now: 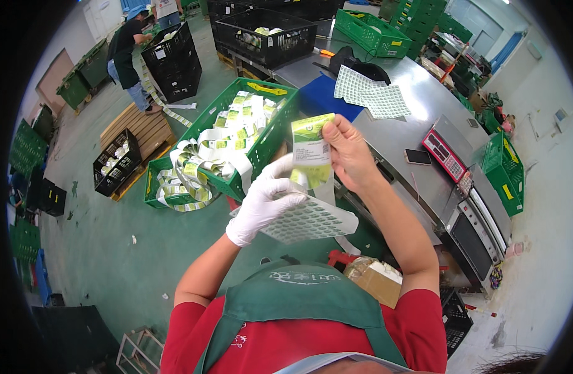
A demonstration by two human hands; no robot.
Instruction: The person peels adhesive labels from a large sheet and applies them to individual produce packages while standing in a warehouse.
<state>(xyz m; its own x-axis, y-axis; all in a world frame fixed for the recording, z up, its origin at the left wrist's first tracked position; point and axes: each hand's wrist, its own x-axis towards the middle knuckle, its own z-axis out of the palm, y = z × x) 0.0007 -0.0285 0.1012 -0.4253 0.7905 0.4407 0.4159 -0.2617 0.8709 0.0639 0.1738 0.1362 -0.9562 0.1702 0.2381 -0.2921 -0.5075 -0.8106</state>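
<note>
My right hand (351, 153), bare, pinches the upper right corner of a green and white printed label (311, 153), raised in front of me. A white glove covers my left hand (268, 202), whose fingers are closed at a sheet of small green stickers (308, 221) slanting below the label. The gloved fingertips are also close to the label's lower left edge; whether they touch it I cannot tell. Left of the hands, a green crate (280, 124) is heaped with long folded strips of similar labels (236, 128). Some strips spill over its near side.
A steel table (417, 131) on the right carries sticker sheets (372, 93), a phone (417, 156) and a red scale (444, 153). Black crates (266, 38) stand at the back. Two people (127, 56) are at the far left, near a wooden pallet (137, 124).
</note>
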